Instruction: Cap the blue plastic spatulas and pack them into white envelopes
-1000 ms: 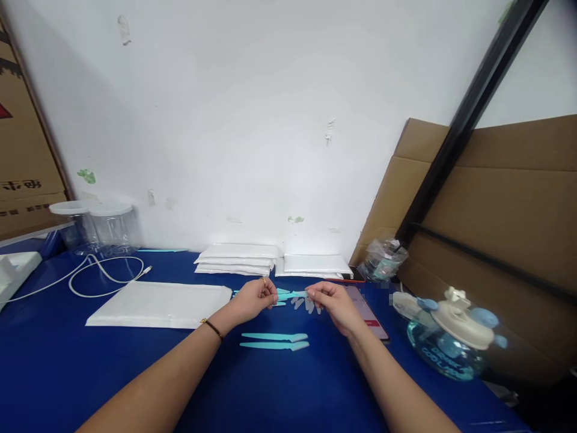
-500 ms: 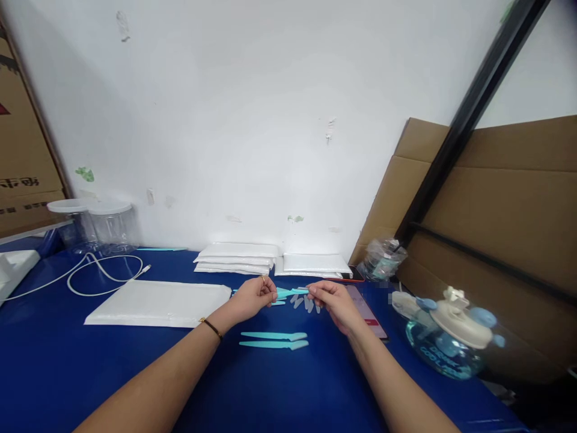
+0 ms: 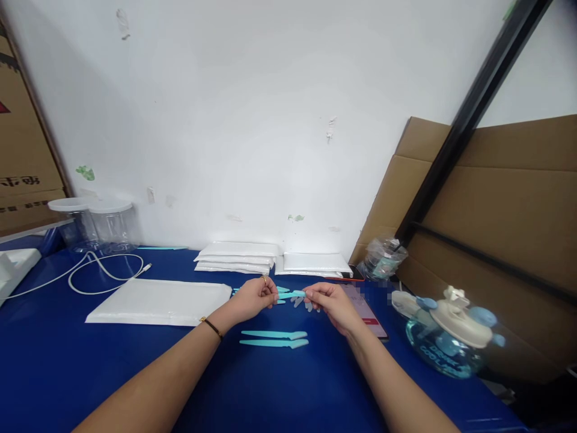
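Between my two hands is a teal eyebrow razor (image 3: 291, 295). The fingertips of my left hand (image 3: 258, 296) are closed on its handle end. Thumb and fingers of my right hand (image 3: 328, 300) pinch its blade end; whether a cap is in them is hidden. Two more eyebrow razors (image 3: 273, 343) lie side by side on the blue table (image 3: 270, 391), nearer to me, with pale covers over their blades. Behind my hands lie several translucent blade caps (image 3: 296, 301) and further teal razors (image 3: 282, 289), partly covered by my fingers.
A white padded envelope (image 3: 157, 302) lies left of my left arm. White packets (image 3: 237, 249) are stacked by the wall. A phone (image 3: 367, 313) lies beside my right hand, with a water bottle (image 3: 446, 337) further right. A white cable (image 3: 103, 255) and clear jars (image 3: 112, 225) occupy the left.
My right hand has come slightly left, closer to my left hand, still at the razor's blade end. The two razors in front have stayed put.
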Tool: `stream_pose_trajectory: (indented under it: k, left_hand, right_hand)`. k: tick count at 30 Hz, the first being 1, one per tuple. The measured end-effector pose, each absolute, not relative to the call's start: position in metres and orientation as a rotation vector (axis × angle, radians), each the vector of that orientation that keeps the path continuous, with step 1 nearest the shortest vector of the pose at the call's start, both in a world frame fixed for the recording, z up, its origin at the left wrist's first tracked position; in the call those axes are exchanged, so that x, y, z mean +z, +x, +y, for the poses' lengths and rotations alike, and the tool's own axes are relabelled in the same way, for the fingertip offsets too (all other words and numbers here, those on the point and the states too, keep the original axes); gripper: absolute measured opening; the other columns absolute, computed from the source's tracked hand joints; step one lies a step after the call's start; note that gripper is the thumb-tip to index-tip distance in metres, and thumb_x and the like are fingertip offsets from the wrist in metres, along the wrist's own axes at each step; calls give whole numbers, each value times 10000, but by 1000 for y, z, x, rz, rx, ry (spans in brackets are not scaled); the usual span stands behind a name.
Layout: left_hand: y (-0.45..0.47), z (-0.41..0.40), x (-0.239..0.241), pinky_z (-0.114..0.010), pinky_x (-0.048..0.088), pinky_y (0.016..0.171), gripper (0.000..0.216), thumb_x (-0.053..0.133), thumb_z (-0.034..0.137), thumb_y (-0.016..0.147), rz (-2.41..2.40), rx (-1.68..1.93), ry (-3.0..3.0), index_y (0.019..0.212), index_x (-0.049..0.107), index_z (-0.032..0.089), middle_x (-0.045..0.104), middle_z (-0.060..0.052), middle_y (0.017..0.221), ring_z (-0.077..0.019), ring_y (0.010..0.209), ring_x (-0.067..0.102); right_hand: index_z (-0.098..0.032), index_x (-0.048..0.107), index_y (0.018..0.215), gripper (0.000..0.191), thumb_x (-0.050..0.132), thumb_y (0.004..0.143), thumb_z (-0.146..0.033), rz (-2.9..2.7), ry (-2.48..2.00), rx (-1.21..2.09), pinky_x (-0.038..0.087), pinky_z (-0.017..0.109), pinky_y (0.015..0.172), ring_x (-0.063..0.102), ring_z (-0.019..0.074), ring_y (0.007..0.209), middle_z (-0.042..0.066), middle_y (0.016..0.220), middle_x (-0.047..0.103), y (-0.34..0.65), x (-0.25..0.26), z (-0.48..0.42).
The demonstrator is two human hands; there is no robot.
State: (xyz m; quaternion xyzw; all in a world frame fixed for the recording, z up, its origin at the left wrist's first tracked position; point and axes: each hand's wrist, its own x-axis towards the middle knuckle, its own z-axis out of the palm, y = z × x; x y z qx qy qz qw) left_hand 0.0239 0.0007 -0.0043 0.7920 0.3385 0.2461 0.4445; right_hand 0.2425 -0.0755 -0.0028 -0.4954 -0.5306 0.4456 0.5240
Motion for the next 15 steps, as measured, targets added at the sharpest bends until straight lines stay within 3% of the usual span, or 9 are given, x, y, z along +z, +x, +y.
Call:
stream_pose_trajectory:
  k: [7,11,15]
  left_hand:
    - [19,-2,1,-232,446,591,149,519,287,700,825,442,1977,775,562,166,641,-14,695,-142,649,593]
    - [15,-5,1,-222,418,541,169,564,321,663,891,242,2122,739,602,175,635,-12,689,-152,643,578]
    - [14,-9,1,-217,386,517,185,576,360,674,953,170,2277,763,617,204,640,2,728,-147,640,573]
  right_hand:
    - [-149,693,866,292,580,769,-400,-1485,-1379,821,387,240,531,502,120,557,59,742,669,258,4,-75]
    - [-187,690,852,189,546,746,-248,-1704,-1642,395,415,266,606,541,155,643,45,792,660,279,7,-76]
    - [-224,684,859,246,539,693,-115,-1977,-1727,291,420,263,682,558,159,731,31,863,626,288,1,-76]
